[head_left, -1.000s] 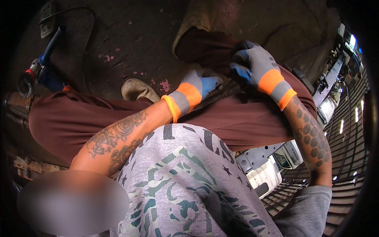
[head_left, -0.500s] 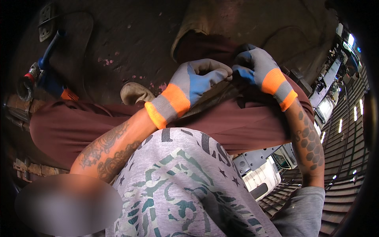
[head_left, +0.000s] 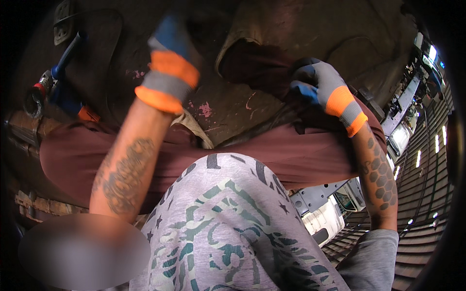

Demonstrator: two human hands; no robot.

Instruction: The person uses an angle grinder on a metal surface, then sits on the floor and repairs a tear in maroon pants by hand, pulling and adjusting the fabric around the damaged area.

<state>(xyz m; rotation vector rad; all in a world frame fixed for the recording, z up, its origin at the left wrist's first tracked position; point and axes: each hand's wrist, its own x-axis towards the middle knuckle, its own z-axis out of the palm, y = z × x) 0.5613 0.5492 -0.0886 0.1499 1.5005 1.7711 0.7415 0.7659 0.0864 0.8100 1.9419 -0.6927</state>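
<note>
My left hand [head_left: 175, 41] is stretched forward over the dark floor, in a grey and blue work glove with an orange cuff. Motion smears its fingers, so neither their pose nor anything in them can be made out. Above my right knee, my right hand [head_left: 315, 81], gloved the same way, is closed with its fingers curled inward. What it holds, if anything, is hidden. My legs [head_left: 272, 162] are folded in dark red trousers beneath both forearms. To the left lies a blue angle grinder [head_left: 65, 94] with a side handle and a wire brush.
A dark floor [head_left: 228, 111] with pink paint marks spreads before me. At the far left sits a socket box [head_left: 63, 31] with a cable. Rusty metal [head_left: 24, 128] borders my left knee. Vehicle parts [head_left: 403, 106] and a ribbed wall [head_left: 427, 184] stand to the right.
My left hand has left its place beside the right hand and swung forward and left. My right hand stays almost where it was, still curled.
</note>
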